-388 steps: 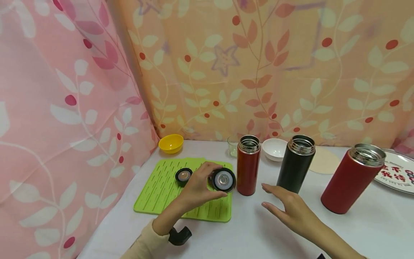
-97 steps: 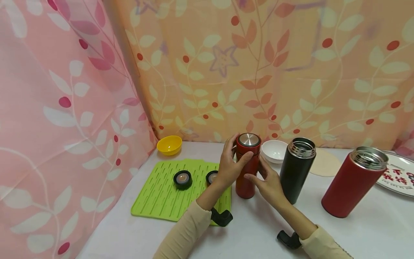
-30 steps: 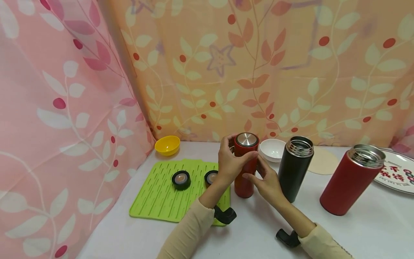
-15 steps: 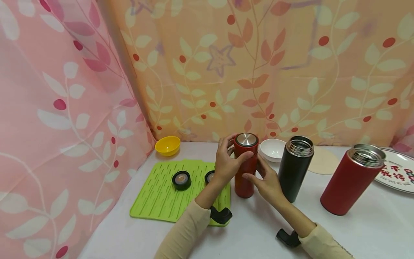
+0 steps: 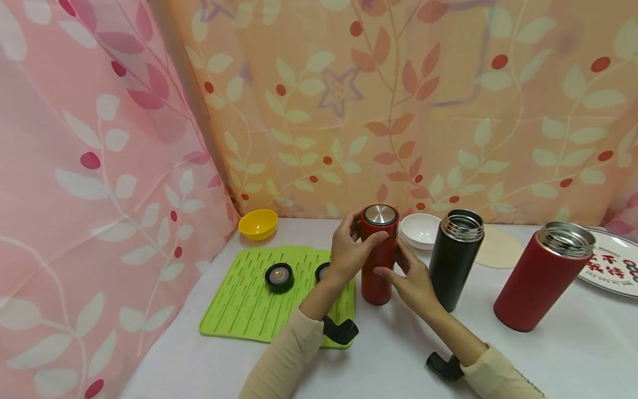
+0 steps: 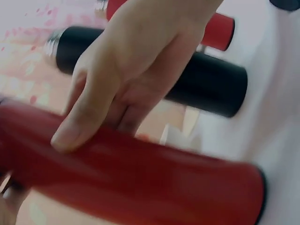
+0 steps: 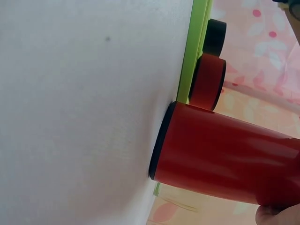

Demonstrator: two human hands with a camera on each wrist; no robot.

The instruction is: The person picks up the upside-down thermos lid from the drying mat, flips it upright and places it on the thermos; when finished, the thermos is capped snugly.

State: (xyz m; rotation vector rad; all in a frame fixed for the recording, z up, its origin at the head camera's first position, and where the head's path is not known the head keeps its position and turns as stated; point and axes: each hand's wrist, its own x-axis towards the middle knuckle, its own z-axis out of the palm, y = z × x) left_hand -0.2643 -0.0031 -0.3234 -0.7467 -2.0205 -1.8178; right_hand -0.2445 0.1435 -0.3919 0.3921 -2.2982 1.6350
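Floral cloth fills the back of the frame, and below it runs a white bench with the action just right of centre. Slim flask is the one in play, upright on the bench, its lid sitting on top, shiny face up! Score so far, by the look of it: one of three covered. Black flask and wide flask, centre right and farther right, both show bare steel necks. Two lids wait on the green mat, left of centre: black lid in plain sight, red lid partly behind the forearm but clear in the right wrist view. So two look left to do, and whether this first one is fully tight, I can't tell.

Now the hands! Left hand grips high, curled round the lid end, thumb laid across the front; whether it overlaps the seam is hard to call. Right hand holds the body lower down, thumb in front, fingers going behind. Both forearms slant up from the bottom edge, closing in on the flask from either side.
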